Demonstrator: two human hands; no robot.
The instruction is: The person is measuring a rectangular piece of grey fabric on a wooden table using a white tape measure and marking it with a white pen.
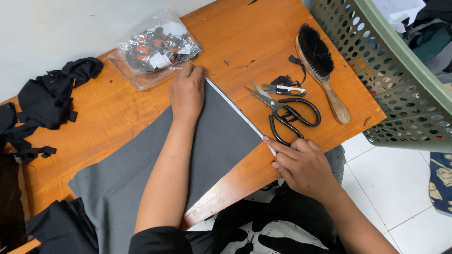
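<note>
**Grey fabric pinned flat on the table, both hands on the taped edge**

So the grey cloth [141, 174] runs diagonally from the lower left of the frame up toward the centre, smooth and matte, looks like a flat woven piece with a clean straight edge. Along that edge sits a thin white tape strip [238, 113], narrow and stiff-looking.

The left hand [187, 91] is just above centre, lying palm-down and mostly flat on the upper corner of the cloth, fingers stretched out and pressing rather than gripping anything. The right hand [301, 162] is at lower right of centre, fingers loosely curled, fingertips touching the lower end of the tape right at the table's edge. Can't tell if it's actually pinching the tape or just holding it down.

The table [245, 37] is glossy orange-brown wood with visible grain. Just right of the tape lie black-handled scissors [287, 113] with big loop handles, and small thread snips [282, 88] beside them. Further upper right is a wooden brush [322, 70] with dense black bristles. A crinkly clear plastic bag [157, 47] of small black and orange bits sits at top centre-left, black fabric scraps [52, 99] bunch up at the left, and a green perforated plastic basket [400, 75] fills the upper right.
</note>
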